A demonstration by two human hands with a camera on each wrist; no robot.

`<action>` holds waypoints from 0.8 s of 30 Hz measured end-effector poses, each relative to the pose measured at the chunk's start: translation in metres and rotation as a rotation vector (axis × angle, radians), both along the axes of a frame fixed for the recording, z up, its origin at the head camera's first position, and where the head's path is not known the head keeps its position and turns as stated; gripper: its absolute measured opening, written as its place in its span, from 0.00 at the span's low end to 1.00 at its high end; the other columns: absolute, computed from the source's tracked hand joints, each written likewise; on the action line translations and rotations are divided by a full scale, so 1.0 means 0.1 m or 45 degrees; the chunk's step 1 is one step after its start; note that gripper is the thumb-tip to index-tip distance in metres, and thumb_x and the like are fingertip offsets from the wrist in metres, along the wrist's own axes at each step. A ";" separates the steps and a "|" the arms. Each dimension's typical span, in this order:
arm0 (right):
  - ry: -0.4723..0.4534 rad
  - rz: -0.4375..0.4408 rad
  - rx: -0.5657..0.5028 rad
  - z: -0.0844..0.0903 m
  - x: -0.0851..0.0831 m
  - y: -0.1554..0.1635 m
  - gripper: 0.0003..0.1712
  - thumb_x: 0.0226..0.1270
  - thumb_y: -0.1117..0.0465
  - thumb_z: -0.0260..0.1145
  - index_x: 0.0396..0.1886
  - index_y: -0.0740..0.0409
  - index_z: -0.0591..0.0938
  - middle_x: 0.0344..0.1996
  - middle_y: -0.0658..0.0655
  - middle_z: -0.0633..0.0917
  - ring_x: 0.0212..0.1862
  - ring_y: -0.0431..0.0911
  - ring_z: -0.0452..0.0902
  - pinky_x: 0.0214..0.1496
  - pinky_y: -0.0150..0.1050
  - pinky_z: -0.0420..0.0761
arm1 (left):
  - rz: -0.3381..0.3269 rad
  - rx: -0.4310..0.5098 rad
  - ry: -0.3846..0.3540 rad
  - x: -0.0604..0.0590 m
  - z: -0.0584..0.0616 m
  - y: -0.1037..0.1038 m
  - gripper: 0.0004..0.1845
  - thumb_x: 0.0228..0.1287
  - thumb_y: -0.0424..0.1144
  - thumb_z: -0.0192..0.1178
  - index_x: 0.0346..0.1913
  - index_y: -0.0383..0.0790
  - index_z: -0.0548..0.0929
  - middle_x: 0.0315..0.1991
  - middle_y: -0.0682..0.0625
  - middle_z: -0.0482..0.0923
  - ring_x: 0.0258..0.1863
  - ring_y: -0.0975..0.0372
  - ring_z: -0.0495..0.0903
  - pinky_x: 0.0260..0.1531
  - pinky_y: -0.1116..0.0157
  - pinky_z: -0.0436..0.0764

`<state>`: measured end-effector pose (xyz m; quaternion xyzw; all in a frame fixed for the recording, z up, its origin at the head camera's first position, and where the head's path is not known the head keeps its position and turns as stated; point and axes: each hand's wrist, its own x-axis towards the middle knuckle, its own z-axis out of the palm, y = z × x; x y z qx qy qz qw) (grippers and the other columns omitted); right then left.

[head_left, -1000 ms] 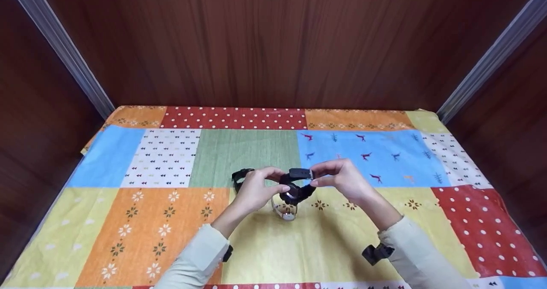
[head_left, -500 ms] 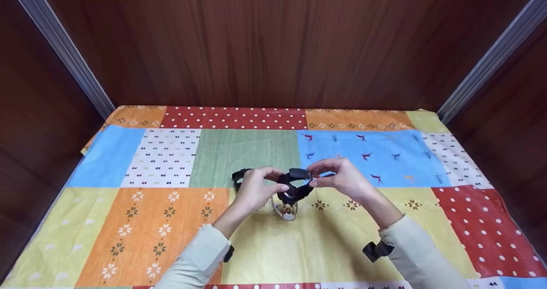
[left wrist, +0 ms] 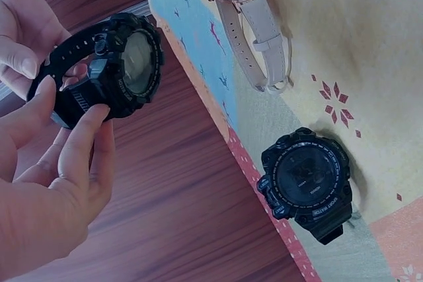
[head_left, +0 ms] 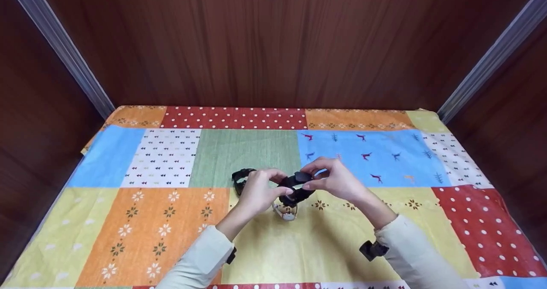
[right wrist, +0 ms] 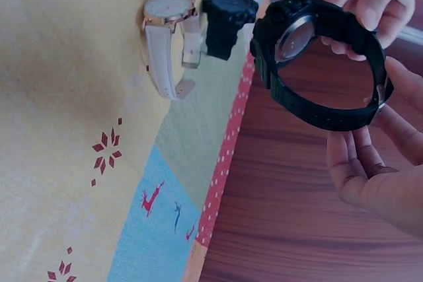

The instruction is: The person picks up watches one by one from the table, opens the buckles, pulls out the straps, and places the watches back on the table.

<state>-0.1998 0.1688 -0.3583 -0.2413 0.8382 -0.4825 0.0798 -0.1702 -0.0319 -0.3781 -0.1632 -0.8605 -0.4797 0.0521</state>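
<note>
Both hands hold a black digital watch [head_left: 295,187] just above the patchwork tablecloth [head_left: 162,207]. My left hand [head_left: 282,184] pinches the case and strap from the left. My right hand [head_left: 308,178] pinches the strap end from the right. In the left wrist view the held black watch [left wrist: 125,64] shows its dial, with my left fingers [left wrist: 79,143] on the strap. In the right wrist view the held black watch [right wrist: 291,34] forms a closed loop, with my right fingers [right wrist: 363,163] under the band.
A second black watch [head_left: 241,177] [left wrist: 307,179] [right wrist: 228,14] lies on the cloth behind my left hand. A white-strapped watch with a pale dial [head_left: 287,212] [left wrist: 248,21] [right wrist: 165,47] lies just below the hands. Dark wooden walls [head_left: 273,45] close in the back and sides.
My right hand has moved left and slightly down, bringing the strap end toward the case. The hands are closer together and the held watch sits a little lower.
</note>
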 end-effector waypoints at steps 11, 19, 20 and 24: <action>0.066 -0.002 -0.005 -0.01 -0.01 -0.03 0.14 0.49 0.70 0.71 0.38 0.69 0.83 0.36 0.61 0.80 0.38 0.51 0.77 0.40 0.35 0.79 | 0.011 -0.073 0.013 0.00 0.00 0.01 0.14 0.47 0.34 0.69 0.40 0.35 0.83 0.33 0.48 0.83 0.38 0.57 0.79 0.43 0.59 0.74; 0.066 -0.012 -0.010 -0.01 -0.02 -0.03 0.13 0.49 0.70 0.70 0.37 0.69 0.83 0.34 0.61 0.80 0.37 0.52 0.79 0.40 0.34 0.79 | -0.004 -0.079 -0.001 -0.01 -0.01 0.00 0.14 0.49 0.34 0.68 0.41 0.37 0.83 0.34 0.49 0.83 0.39 0.57 0.79 0.44 0.59 0.73; 0.061 -0.016 -0.010 -0.01 -0.02 -0.02 0.13 0.49 0.69 0.71 0.37 0.69 0.83 0.34 0.61 0.80 0.37 0.52 0.79 0.39 0.34 0.79 | -0.005 -0.070 -0.005 -0.02 -0.02 0.00 0.13 0.49 0.34 0.68 0.41 0.37 0.83 0.34 0.50 0.83 0.39 0.57 0.79 0.43 0.59 0.73; 0.036 -0.020 -0.032 -0.01 -0.03 -0.01 0.13 0.50 0.68 0.71 0.37 0.69 0.83 0.33 0.61 0.81 0.35 0.51 0.80 0.38 0.33 0.79 | -0.013 -0.041 0.009 -0.03 -0.03 0.00 0.11 0.48 0.33 0.68 0.38 0.37 0.83 0.32 0.50 0.83 0.37 0.58 0.79 0.42 0.59 0.74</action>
